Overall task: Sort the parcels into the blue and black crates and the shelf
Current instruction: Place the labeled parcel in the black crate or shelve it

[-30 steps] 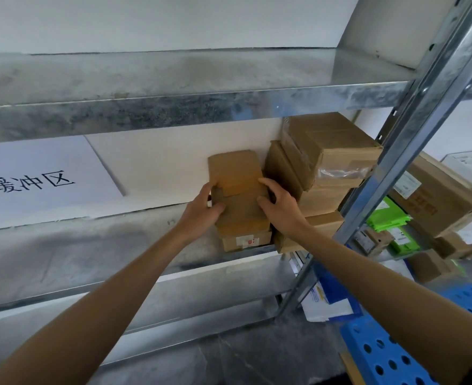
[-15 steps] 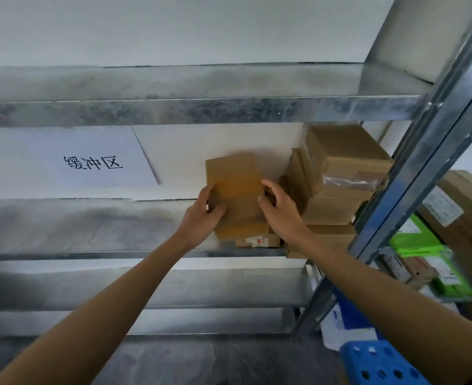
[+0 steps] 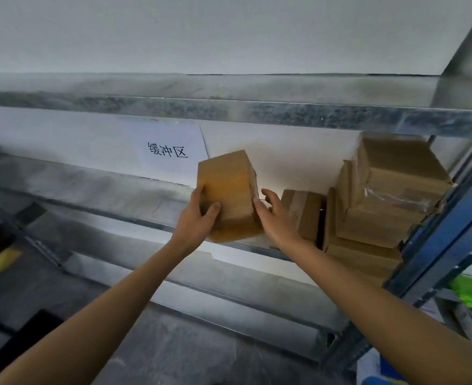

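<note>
I see a grey metal shelf (image 3: 229, 111). On its middle board (image 3: 90, 190), at the right of the frame, sits a stack of brown boxes (image 3: 396, 195). A small brown box (image 3: 303, 215) stands just left of the stack. A tall brown box (image 3: 229, 187) is at the board's front edge, in the middle of the frame. I cannot tell if it rests there.

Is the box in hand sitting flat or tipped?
Tipped: the box leans askew to the shelf edge, gripped by the left hand, right hand at its side.

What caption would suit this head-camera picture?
Left hand grips a cardboard box at the metal shelf; right hand touches its side.
</note>
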